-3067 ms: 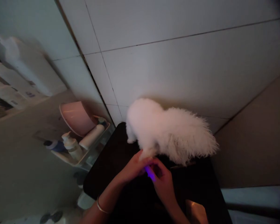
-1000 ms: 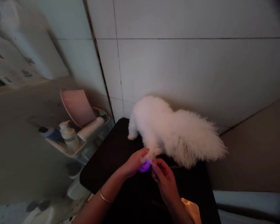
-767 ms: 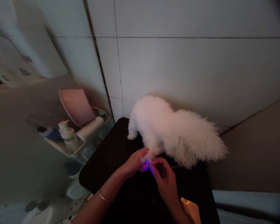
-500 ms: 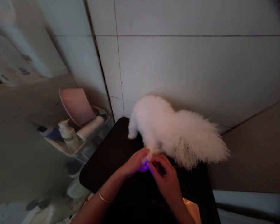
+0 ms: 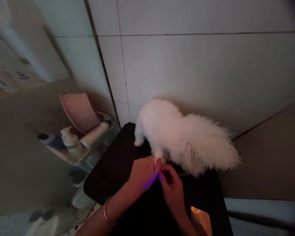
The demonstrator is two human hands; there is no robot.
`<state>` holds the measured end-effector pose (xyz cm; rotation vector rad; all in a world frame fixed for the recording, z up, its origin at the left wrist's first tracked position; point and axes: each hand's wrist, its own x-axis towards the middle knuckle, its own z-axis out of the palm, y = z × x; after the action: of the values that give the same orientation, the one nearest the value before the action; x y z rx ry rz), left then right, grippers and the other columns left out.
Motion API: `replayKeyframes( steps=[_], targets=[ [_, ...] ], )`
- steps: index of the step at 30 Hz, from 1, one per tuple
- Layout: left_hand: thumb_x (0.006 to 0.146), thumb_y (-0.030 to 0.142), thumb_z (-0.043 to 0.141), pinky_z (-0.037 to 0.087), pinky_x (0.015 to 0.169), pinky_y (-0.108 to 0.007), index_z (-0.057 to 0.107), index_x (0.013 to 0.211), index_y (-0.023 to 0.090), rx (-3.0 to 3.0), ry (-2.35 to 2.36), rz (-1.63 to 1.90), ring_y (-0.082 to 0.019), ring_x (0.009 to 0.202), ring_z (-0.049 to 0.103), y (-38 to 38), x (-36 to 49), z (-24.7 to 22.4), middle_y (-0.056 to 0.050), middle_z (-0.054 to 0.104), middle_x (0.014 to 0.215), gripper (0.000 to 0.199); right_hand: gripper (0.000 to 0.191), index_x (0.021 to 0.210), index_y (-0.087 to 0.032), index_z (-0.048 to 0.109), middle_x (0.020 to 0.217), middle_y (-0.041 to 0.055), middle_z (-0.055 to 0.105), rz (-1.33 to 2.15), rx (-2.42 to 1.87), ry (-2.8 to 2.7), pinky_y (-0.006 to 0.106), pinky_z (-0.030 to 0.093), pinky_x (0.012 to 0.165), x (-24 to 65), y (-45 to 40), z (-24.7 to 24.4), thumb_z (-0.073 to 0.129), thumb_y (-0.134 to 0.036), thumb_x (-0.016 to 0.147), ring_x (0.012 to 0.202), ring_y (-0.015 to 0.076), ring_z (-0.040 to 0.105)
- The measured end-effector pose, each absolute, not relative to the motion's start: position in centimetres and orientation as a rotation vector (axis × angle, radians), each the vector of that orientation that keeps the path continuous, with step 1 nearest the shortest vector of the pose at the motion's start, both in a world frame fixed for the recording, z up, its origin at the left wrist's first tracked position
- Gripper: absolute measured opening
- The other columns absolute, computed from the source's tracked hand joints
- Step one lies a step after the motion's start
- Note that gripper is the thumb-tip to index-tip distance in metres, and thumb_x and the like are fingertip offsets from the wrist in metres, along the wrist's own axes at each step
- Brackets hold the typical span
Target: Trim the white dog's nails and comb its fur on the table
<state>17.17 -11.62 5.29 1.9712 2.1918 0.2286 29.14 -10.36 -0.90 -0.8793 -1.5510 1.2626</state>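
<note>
As the L hand (image 5: 143, 171) has its fingers clamped round the lower leg (image 5: 158, 152) of the white dog (image 5: 168, 126), the R hand (image 5: 174, 193) has thumb & index tips close together beside it; can't tell if they pinch anything. Dog's on the black tabletop (image 5: 108, 167), nr the tiled wall (image 5: 199, 65). Prob. light, soft-coated, w/ delicate toes; best held gently above the paw.

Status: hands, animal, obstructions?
Left hand holding leg of white fluffy animal. Right hand close by, grip unclear. Animal on black table. Left hand blocks view of paw.
</note>
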Motion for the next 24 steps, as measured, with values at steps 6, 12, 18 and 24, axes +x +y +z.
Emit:
replayKeyframes(
  steps=[6, 12, 18, 24],
  targets=[
    [0.095, 0.031, 0.020, 0.042, 0.054, -0.028, 0.056, 0.098, 0.014, 2.082, 2.343, 0.403, -0.019, 0.064, 0.061, -12.5, 17.3, 5.0, -0.006, 0.063, 0.075, 0.040, 0.005, 0.087, -0.020, 0.057, 0.086, 0.0008, 0.058, 1.208, -0.804, -1.526, 0.023, 0.043, 0.075, 28.5, -10.4, -1.2, 0.055, -0.019, 0.082, 0.081, 0.0135, 0.054],
    [0.087, 0.023, 0.040, 0.046, 0.069, -0.033, 0.035, 0.124, 0.005, 2.789, 1.746, 0.530, -0.022, 0.085, 0.057, -13.7, 14.6, 5.7, -0.015, 0.059, 0.104, 0.042, 0.005, 0.077, -0.019, 0.054, 0.077, -0.0012, 0.055, 1.211, -0.739, -1.500, 0.021, 0.042, 0.069, 29.0, -9.5, -0.8, 0.056, -0.017, 0.081, 0.073, 0.0113, 0.051],
    [0.092, 0.026, 0.035, 0.036, 0.062, -0.031, 0.049, 0.104, 0.010, 3.139, 1.410, 0.363, -0.017, 0.070, 0.048, -11.2, 11.8, 7.5, -0.006, 0.058, 0.084, 0.025, 0.009, 0.073, -0.018, 0.052, 0.075, -0.0003, 0.054, 1.217, -0.670, -1.476, 0.022, 0.043, 0.066, 29.5, -8.9, 0.6, 0.058, -0.016, 0.079, 0.071, 0.0114, 0.051],
    [0.086, 0.035, 0.038, 0.027, 0.054, -0.030, 0.047, 0.069, 0.017, 3.092, 1.216, 0.680, -0.014, 0.061, 0.039, -8.7, 12.3, 8.0, -0.003, 0.049, 0.067, 0.027, 0.010, 0.072, -0.018, 0.052, 0.071, -0.0011, 0.053, 1.229, -0.584, -1.463, 0.023, 0.046, 0.064, 29.1, -8.7, 2.3, 0.058, -0.018, 0.079, 0.068, 0.0116, 0.052]
  ],
)
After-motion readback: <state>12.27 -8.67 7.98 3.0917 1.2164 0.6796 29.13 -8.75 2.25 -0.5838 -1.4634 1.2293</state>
